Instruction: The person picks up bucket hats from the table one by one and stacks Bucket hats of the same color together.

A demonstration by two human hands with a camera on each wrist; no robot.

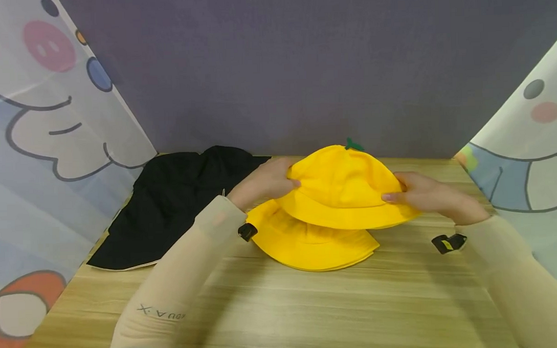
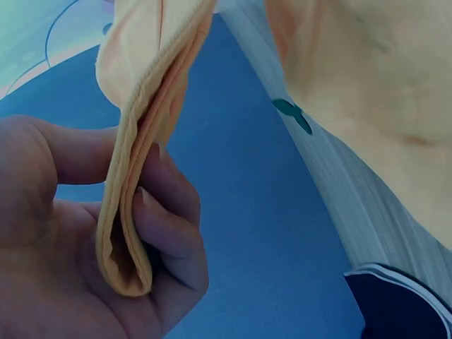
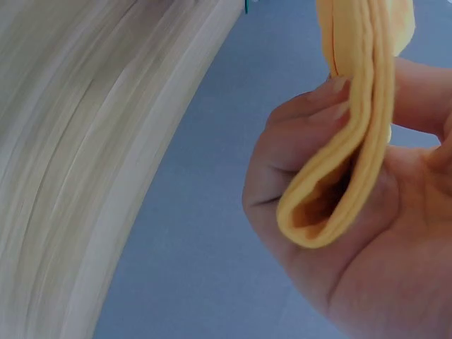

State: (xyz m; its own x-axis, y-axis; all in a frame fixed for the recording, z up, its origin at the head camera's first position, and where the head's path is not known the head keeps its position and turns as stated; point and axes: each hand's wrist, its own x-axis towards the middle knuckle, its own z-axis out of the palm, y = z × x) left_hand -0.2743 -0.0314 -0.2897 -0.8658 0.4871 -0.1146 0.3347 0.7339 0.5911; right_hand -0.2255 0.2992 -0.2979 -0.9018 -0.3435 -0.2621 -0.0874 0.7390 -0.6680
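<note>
Both hands hold one yellow bucket hat (image 1: 338, 177) with a small green leaf on its crown, raised over a second yellow hat (image 1: 313, 247) lying on the table. My left hand (image 1: 267, 182) pinches its left side, thumb toward me. On the opposite side my right hand (image 1: 422, 192) grips the brim edge. In the left wrist view the folded brim (image 2: 127, 233) sits between thumb and curled fingers. The right wrist view shows the brim (image 3: 339, 169) folded into a loop within the right hand's grasp. The held hat hides the lower hat's crown.
Black fabric hats (image 1: 178, 198) lie flattened at the left of the wooden table (image 1: 283, 307). A grey panel (image 1: 311, 70) stands behind, with cartoon-printed cloth (image 1: 42, 131) on the left side and similar cloth (image 1: 530, 134) on the right.
</note>
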